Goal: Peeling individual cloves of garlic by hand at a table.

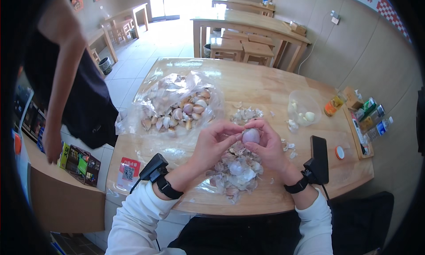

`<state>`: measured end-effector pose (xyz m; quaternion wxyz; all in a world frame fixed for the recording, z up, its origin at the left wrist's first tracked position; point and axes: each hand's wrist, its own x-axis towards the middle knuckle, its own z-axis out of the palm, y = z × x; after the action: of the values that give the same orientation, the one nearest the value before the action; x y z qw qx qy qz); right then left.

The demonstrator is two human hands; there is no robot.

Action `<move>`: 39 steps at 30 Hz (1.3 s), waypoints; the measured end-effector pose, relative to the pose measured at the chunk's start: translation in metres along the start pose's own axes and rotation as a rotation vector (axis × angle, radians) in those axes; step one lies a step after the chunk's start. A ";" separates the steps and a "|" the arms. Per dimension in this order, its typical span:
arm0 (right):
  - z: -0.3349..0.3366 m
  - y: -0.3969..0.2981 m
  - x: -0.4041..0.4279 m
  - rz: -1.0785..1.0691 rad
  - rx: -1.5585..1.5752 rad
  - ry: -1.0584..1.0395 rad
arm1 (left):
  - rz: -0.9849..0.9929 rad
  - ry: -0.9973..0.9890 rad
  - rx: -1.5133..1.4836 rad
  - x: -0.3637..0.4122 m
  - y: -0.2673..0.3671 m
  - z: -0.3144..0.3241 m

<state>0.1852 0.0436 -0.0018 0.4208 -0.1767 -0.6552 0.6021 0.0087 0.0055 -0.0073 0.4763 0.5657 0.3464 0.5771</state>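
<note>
Between both hands is one purplish garlic bulb [251, 136]. My right hand [268, 140] grips it from the right, while the fingertips of my left hand [217, 137] pinch at its left side. Beneath the hands lies a heap of papery garlic skins [236, 170], with a smaller pile of skins [247, 114] beyond them. To the left, an open clear plastic bag [159, 92] holds many unpeeled garlic bulbs [188, 109]. A translucent plastic bowl [295, 97] at the right contains several peeled pale cloves [309, 116].
On the wooden table [265, 79], a glass jar [333, 105], a loose lid [339, 152] and a dark phone [319, 155] lie rightward. A wooden tray [353, 135] with bottles stands at the right edge. A card with a printed code [128, 173] lies left. Another person [71, 65] stands at the left.
</note>
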 end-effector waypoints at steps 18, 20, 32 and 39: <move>-0.005 0.004 0.003 -0.061 -0.098 -0.039 | -0.040 0.076 0.028 -0.001 -0.001 0.002; -0.007 0.006 0.003 -0.060 -0.098 -0.047 | -0.079 0.139 -0.111 0.002 -0.002 0.000; -0.002 -0.001 0.004 -0.080 -0.085 -0.041 | -0.001 0.106 0.201 -0.003 0.003 -0.002; -0.003 -0.006 -0.001 -0.014 -0.091 -0.022 | -0.068 0.085 0.032 -0.005 0.006 0.003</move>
<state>0.1900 0.0433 0.0030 0.4094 -0.1847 -0.6877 0.5704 0.0107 -0.0014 -0.0033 0.4713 0.5361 0.3947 0.5785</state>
